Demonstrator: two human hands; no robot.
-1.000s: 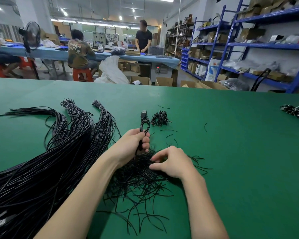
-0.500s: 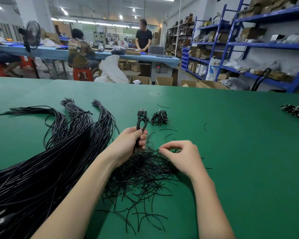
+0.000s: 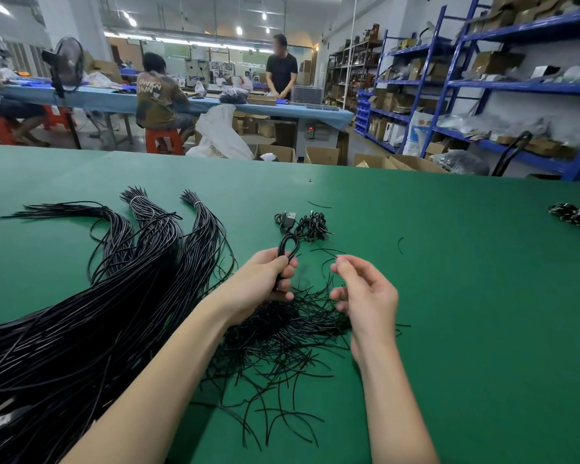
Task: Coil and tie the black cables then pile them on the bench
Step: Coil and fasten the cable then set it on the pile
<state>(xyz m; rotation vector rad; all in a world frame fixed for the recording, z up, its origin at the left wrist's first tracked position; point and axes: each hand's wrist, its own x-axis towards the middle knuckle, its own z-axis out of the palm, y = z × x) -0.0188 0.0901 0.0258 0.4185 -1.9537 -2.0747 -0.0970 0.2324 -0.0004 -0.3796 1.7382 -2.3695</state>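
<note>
Over the middle of the green bench (image 3: 449,296), the left hand (image 3: 258,286) has its fingers curled tight around a folded black cable (image 3: 287,251), whose loop stands up above the fist. Just beside it, the right hand (image 3: 365,293) is raised with thumb and forefinger pinched on a thin black tie (image 3: 325,262), the other fingers loosely bent. Beneath both hands lies a heap of loose ties (image 3: 282,336); uncoiled cable bundles (image 3: 98,296) spread to the left, and a small pile of coiled cables (image 3: 302,224) rests just beyond the hands.
</note>
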